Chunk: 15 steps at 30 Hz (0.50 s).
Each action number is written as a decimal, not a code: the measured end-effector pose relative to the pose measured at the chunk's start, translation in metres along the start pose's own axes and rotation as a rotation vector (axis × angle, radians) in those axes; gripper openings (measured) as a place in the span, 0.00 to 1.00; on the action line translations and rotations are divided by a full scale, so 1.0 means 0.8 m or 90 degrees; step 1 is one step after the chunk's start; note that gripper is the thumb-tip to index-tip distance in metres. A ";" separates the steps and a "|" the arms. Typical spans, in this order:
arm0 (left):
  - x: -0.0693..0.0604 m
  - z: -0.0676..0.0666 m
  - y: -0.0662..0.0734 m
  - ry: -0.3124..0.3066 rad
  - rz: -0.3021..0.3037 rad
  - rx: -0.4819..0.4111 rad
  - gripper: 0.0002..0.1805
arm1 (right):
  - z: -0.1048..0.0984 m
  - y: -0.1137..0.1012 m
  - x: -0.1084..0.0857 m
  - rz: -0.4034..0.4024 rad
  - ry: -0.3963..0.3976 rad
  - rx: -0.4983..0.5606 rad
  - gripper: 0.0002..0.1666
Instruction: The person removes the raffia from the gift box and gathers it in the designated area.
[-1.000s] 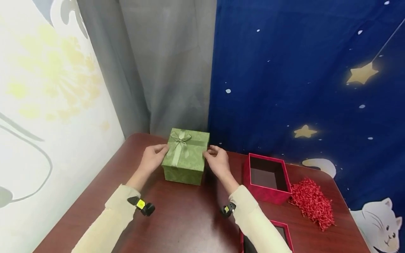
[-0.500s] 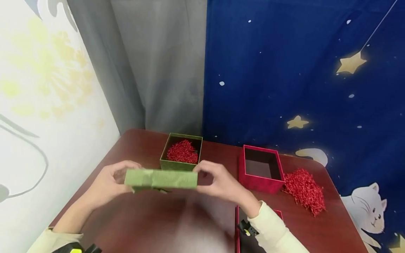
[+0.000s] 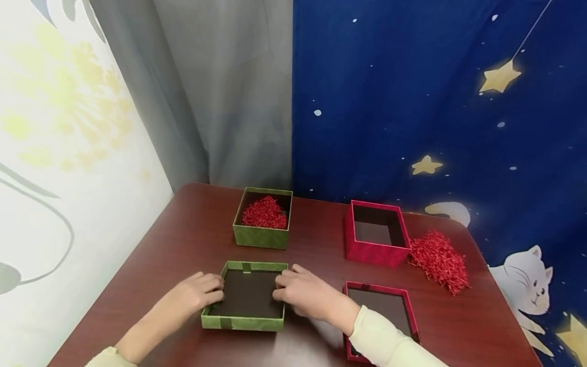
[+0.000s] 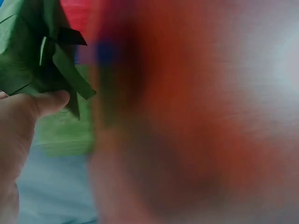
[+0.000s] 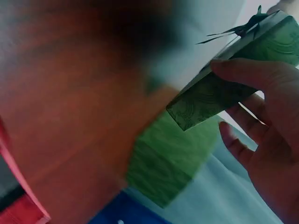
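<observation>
Because the left hand [image 3: 194, 295] and right hand [image 3: 307, 293] clamp its opposite walls, the green lid [image 3: 251, 293] looks easy to keep level, low centre in the frame. Its hollow side faces upward; being nearly square, it shows no clear long axis, its near wall running across the frame. Whether it touches the table [image 3: 183, 244] beneath, I can't quite tell.

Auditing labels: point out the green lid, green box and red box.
Green lid [image 3: 249, 293], head view: dark inner face.
Green box [image 3: 261, 237], head view: near wall, below the rim.
Red box [image 3: 378, 255], head view: near wall, below the rim.
</observation>
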<state>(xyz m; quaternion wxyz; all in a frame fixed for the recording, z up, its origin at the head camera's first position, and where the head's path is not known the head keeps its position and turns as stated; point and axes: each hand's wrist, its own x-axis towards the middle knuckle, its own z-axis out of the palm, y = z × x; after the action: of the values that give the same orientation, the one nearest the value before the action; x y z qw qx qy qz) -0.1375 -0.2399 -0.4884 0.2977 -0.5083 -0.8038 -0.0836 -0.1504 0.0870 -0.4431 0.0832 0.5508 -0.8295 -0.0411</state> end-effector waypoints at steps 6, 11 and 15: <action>-0.011 0.028 0.011 -0.033 0.010 -0.010 0.08 | 0.032 -0.010 -0.002 -0.024 -0.011 -0.066 0.11; -0.013 0.031 0.017 -0.062 0.006 -0.010 0.07 | 0.041 -0.010 -0.003 -0.023 -0.010 -0.094 0.10; -0.014 0.027 0.020 -0.089 -0.003 -0.003 0.11 | 0.043 -0.009 -0.001 -0.031 -0.025 -0.111 0.08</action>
<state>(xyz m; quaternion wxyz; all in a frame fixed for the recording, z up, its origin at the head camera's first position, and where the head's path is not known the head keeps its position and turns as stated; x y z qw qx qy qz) -0.1283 -0.2315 -0.5149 0.2390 -0.5116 -0.8238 -0.0504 -0.1499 0.0842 -0.4780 0.1136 0.5605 -0.8106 -0.1263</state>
